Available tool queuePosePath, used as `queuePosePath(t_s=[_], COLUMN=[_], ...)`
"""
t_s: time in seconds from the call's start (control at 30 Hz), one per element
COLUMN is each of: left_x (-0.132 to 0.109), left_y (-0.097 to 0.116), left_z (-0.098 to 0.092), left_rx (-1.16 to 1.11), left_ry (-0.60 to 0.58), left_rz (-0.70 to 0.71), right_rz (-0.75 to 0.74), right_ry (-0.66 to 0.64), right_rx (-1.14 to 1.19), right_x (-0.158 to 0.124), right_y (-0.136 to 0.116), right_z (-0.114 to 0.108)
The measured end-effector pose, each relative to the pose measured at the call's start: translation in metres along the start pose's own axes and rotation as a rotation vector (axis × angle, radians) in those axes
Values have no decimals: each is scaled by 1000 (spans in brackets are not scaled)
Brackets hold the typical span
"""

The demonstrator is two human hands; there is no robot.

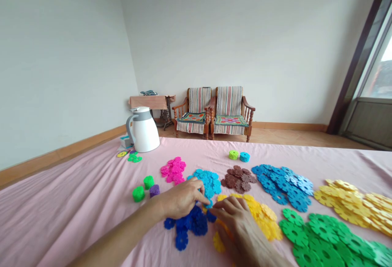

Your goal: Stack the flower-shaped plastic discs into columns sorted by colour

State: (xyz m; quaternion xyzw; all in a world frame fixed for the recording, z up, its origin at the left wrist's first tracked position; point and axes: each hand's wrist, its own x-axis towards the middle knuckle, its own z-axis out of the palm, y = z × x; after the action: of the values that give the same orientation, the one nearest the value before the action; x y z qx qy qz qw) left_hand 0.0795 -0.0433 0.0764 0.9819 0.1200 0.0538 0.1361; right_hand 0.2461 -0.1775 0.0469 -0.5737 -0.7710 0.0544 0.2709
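Observation:
My left hand [183, 198] reaches over the dark blue snowflake discs [191, 222], its fingers bent and closed at a small light blue snowflake disc [209, 204]. The underside of that grip is hidden. Just behind lies the pile of light blue snowflake discs [210, 181]. My right hand [237, 220] rests palm down over the yellow snowflake discs [260, 214], fingers stretched out and apart. Its fingertips are close to the left fingertips and to a single dark blue disc [211, 216].
Around lie piles of pink discs [174, 170], brown discs [239, 179], medium blue discs [283, 185], green discs [326, 238] and large yellow discs [352, 201]. Short stacks, such as a green stack [139, 194] and a purple stack [154, 190], stand left. A white jug [146, 132] stands at the back left.

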Motion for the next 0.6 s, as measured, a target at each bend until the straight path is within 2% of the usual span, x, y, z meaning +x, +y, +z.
queuePosePath(t_s=[0.17, 0.33, 0.47, 0.6], left_x=[0, 7, 11, 16], left_y=[-8, -15, -17, -20], left_z=[-1, 3, 5, 7], left_rx=[146, 228, 148, 57], left_ry=[50, 92, 153, 114], left_rz=[-60, -129, -148, -96], right_rz=[-4, -32, 10, 73], right_ry=[-71, -68, -12, 10], right_rx=[-46, -72, -40, -24], right_x=[2, 0, -2, -1], right_y=[-4, 1, 7, 10], right_z=[2, 5, 9, 9])
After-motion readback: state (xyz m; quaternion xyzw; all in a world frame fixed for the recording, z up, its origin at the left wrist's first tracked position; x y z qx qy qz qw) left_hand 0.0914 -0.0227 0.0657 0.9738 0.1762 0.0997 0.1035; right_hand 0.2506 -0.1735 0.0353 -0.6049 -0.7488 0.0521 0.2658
